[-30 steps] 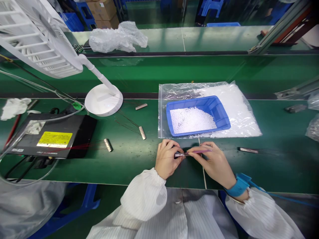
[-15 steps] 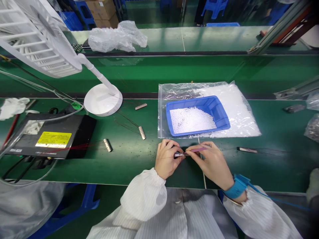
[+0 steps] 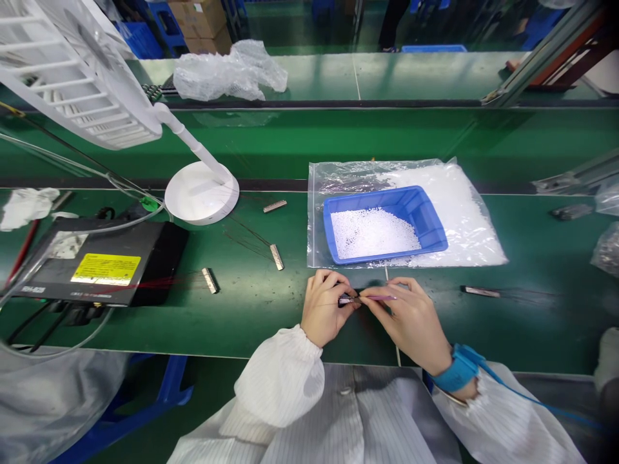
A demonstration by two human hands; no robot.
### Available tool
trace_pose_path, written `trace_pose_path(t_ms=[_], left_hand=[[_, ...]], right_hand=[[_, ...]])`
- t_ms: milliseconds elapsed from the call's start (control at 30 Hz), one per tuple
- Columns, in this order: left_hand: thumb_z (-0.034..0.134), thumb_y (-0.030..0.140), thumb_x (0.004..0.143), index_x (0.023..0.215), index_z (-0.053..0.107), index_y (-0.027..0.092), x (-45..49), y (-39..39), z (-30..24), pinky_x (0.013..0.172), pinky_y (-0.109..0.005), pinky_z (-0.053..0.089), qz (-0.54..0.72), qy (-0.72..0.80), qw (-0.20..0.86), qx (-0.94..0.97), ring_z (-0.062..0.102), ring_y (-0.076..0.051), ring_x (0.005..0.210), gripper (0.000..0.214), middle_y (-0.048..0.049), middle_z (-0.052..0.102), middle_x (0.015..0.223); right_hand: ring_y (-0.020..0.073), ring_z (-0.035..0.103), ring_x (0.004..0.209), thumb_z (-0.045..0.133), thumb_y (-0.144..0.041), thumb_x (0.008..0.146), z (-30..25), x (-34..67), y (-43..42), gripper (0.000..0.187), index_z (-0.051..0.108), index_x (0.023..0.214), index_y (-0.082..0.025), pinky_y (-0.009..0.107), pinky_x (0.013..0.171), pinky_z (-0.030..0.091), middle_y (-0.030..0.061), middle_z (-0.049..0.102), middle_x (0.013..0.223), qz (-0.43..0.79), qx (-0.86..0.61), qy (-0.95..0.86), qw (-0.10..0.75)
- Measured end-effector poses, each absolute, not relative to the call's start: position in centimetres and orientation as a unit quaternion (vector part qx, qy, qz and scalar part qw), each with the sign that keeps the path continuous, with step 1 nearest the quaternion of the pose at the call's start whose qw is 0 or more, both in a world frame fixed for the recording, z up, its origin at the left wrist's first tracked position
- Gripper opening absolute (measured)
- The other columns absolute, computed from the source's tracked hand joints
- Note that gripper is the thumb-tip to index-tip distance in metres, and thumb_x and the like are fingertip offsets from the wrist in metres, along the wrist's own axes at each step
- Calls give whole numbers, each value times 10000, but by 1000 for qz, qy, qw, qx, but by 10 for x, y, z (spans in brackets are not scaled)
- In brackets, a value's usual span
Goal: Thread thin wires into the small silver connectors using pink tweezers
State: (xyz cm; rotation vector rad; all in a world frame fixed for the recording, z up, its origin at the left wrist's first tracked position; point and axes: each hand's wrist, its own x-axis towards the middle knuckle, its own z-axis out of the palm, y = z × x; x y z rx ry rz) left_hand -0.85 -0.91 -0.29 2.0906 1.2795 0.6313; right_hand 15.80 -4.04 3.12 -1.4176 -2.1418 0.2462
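Moved: right hand has drawn a little closer to the left hand, so less of the pink tool shows than a second ago.
Metal strip: just above the counter near its front edge, pinched in the closed left fingers.
Pink tool: gripped in the closed right fingers, tip at the strip's end.
Handling: strip looks light, stiff, thin and easy to drop; probably best held by its long edges.
Nearby: blue tray of white beads just behind the hands, on a plastic bag.
Further: loose strips to the left, black box, white fan base.
Obstruction: nothing lies between the hands.
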Motion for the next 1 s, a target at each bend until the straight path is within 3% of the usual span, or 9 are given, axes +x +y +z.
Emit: trace_pose_path(t_ms=[433, 633, 1000], left_hand=[[753, 257, 734, 814, 656, 238, -8, -10, 1, 804, -328, 346, 250, 487, 309, 778, 488, -184, 948, 127, 22, 629, 908], [759, 256, 730, 842, 660, 245, -9, -11, -2, 810, -329, 342, 257, 482, 308, 779, 484, -184, 955, 149, 23, 627, 916], [769, 247, 719, 824, 655, 239, -9, -11, -4, 814, -330, 345, 263, 477, 309, 779, 482, -181, 956, 156, 23, 626, 918]], right_hand=[[181, 629, 814, 618, -221, 832, 67, 178, -33, 143, 657, 966, -256, 352, 745, 506, -10, 720, 902, 84, -563, -742, 355], [193, 634, 889, 608, -274, 843, 61, 180, 3, 102, 682, 906, -246, 362, 815, 488, 2, 719, 905, 89, -584, -700, 401], [201, 637, 808, 588, -331, 847, 34, 175, 52, 148, 691, 839, -224, 360, 804, 423, -22, 727, 939, 91, -603, -741, 281]])
